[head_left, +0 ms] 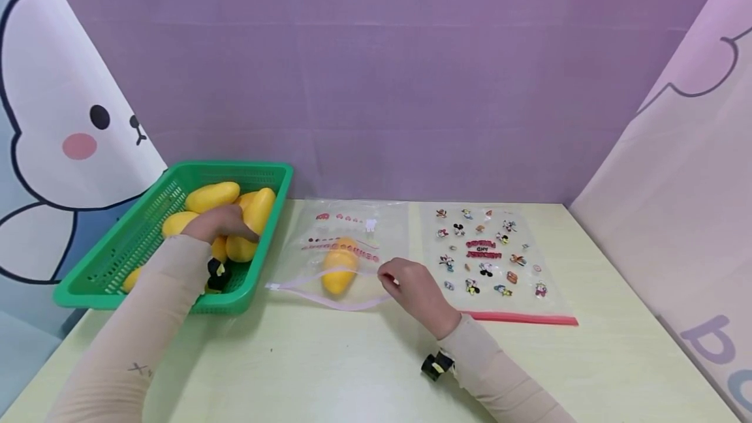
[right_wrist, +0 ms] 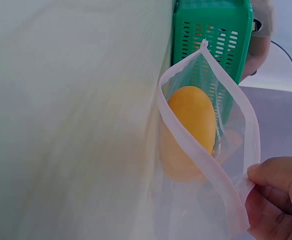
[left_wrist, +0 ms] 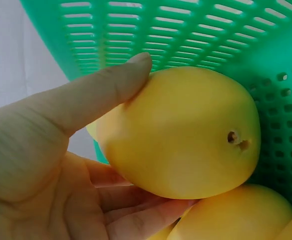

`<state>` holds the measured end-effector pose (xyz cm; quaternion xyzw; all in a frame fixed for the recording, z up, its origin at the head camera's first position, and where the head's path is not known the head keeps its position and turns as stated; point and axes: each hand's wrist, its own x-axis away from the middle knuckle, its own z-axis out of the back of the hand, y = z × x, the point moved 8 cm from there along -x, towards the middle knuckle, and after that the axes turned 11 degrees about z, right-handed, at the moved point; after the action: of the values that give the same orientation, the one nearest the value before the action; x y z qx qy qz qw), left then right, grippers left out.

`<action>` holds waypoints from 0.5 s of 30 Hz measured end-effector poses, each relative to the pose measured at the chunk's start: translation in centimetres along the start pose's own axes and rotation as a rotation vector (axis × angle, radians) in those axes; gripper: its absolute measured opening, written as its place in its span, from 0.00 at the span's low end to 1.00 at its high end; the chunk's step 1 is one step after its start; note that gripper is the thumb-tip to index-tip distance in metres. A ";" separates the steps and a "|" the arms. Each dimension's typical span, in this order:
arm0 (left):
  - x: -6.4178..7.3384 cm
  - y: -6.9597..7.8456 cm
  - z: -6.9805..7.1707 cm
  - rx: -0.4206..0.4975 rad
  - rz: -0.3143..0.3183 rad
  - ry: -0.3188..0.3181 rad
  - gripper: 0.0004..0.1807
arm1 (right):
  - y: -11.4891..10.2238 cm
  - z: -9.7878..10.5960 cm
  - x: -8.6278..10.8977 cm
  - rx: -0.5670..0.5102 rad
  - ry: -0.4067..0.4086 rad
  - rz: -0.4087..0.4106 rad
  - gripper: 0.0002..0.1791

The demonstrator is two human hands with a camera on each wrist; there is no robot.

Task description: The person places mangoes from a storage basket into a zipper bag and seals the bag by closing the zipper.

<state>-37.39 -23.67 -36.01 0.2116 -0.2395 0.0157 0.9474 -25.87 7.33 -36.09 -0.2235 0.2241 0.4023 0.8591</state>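
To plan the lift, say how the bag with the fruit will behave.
The bag looks thin and clear, so probably floppy. Its rim, pinched near one end by the right hand, may sag. The smooth, rounded fruit could roll inside.

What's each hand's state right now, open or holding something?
Left hand: holding a yellow mango inside the green basket.
Right hand: pinching the clear bag at its mouth edge.

Pale, light-wood table [head_left: 329, 377] | at left, green openwork basket [head_left: 267, 240] | mid-table, just beside it, clear zip bag [head_left: 388, 234], pink-edged mouth facing near side | farther right, printed bag [head_left: 492, 269], lying flat (red strip nearest front) | dark speck [head_left: 271, 350] near front.
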 end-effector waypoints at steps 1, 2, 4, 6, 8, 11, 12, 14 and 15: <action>0.0 -0.1 0.0 0.003 0.003 -0.006 0.27 | 0.0 0.0 0.0 -0.001 -0.001 0.001 0.04; 0.0 -0.2 -0.1 0.010 0.012 -0.014 0.28 | 0.0 0.0 0.0 0.000 -0.002 0.001 0.03; -0.1 -0.4 -0.3 0.029 0.026 -0.032 0.30 | -0.1 0.0 0.0 0.000 -0.003 0.004 0.03; -0.1 -0.5 -0.4 0.057 0.045 -0.048 0.32 | -0.1 0.0 0.0 -0.001 -0.002 0.006 0.03; -0.2 -0.6 -0.5 0.074 0.054 -0.053 0.33 | -0.1 -0.1 0.0 0.001 -0.001 0.008 0.03; -0.2 -0.5 -0.4 0.072 0.050 -0.042 0.31 | -0.1 -0.1 0.0 -0.001 -0.003 0.006 0.03; -0.1 -0.5 -0.4 0.067 0.045 -0.037 0.30 | 0.0 -0.2 0.0 -0.001 -0.005 0.006 0.03; -0.1 -0.5 -0.3 0.051 0.031 -0.025 0.28 | 0.0 -0.2 0.0 -0.002 -0.007 0.003 0.03; -0.1 -0.4 -0.2 0.042 0.022 -0.018 0.27 | 0.0 -0.2 0.0 -0.002 -0.007 0.004 0.03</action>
<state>-37.33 -23.93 -36.39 0.2290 -0.2502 0.0291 0.9403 -25.91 7.23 -36.27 -0.2226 0.2210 0.4050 0.8588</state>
